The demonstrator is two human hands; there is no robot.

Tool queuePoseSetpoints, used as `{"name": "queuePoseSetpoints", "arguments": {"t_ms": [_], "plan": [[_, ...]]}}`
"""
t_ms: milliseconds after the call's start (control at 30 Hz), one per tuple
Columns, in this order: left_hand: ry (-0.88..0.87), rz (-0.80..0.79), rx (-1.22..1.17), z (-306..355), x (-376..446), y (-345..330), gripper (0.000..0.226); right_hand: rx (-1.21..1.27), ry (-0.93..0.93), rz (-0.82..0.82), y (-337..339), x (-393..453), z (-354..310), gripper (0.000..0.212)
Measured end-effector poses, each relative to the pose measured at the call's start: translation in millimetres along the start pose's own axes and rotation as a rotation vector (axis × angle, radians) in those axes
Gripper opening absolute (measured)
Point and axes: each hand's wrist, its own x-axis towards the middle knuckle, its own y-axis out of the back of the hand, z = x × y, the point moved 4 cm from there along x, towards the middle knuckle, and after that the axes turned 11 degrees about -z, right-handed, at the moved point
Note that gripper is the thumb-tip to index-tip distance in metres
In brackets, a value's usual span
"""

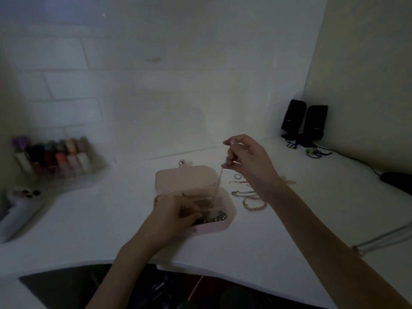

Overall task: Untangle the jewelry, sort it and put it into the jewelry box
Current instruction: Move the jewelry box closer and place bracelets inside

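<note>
Fingertips of your right hand point(244, 156) pinch a thin chain point(217, 184), hanging taut into the open pink jewelry box point(230, 210). Let go early and it may snag on the pieces inside. Your left hand point(176, 216), at the box's eight o'clock, curls onto jewelry there. Loose bracelets point(250, 198) lie at three o'clock.

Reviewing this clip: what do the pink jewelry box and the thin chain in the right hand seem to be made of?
The jewelry box looks like moulded plastic, matte pale pink: smooth rounded corners, uniform colour, thin dividers inside, though the dim light leaves this open. The chain, pinched by the right hand and hanging into the box, appears to be fine pale metal; it is too thin and blurred to be sure.
</note>
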Motion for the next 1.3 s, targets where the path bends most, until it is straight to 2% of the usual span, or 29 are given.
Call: {"name": "queuePoseSetpoints", "arguments": {"t_ms": [167,233,300,367,433,500,567,700,767,867,967,1100,1233,1300], "plan": [[-0.048,-0.067,0.024,-2,-1,6,0.013,-0.007,-0.031,-0.074,-23,-2,0,0.015],[-0.015,-0.019,-0.045,-7,-4,13,0.013,-0.004,-0.039,-0.118,-36,-2,-1,0.015],[0.019,0.042,-0.252,-9,-6,21,0.021,0.027,-0.036,-0.173,-51,1,-4,0.015],[0.025,0.007,-0.548,-5,-5,21,0.031,0.037,-0.030,-0.217,-62,3,-7,0.015],[-0.007,-0.008,-0.664,3,-4,19,0.028,0.009,-0.023,-0.232,-66,2,-8,0.015],[-0.042,0.076,-0.559,4,-4,20,0.016,-0.057,-0.029,-0.216,-60,-1,-6,0.014],[-0.031,0.144,-0.462,-2,-7,18,0.016,-0.181,-0.075,-0.203,-45,-8,2,0.013],[-0.062,0.132,-0.306,-8,-8,10,0.009,-0.558,-0.143,-0.227,-13,-24,20,0.009],[-0.105,0.133,-0.183,-7,-7,8,0.017,-0.717,-0.112,-0.236,-2,-31,29,0.010],[-0.121,0.095,-0.087,-6,-5,4,0.021,-0.674,-0.084,-0.286,5,-41,39,0.015],[-0.137,0.114,-0.056,-3,-1,4,0.012,-0.697,-0.059,-0.334,7,-46,43,0.019],[-0.166,0.116,-0.019,7,2,4,0.035,-0.702,-0.087,-0.377,12,-47,47,0.023],[-0.212,0.084,0.043,15,3,3,0.044,-0.782,-0.079,-0.406,14,-51,50,0.027],[-0.192,0.077,0.014,13,4,4,0.041,-0.820,-0.086,-0.380,19,-52,47,0.030]]}}
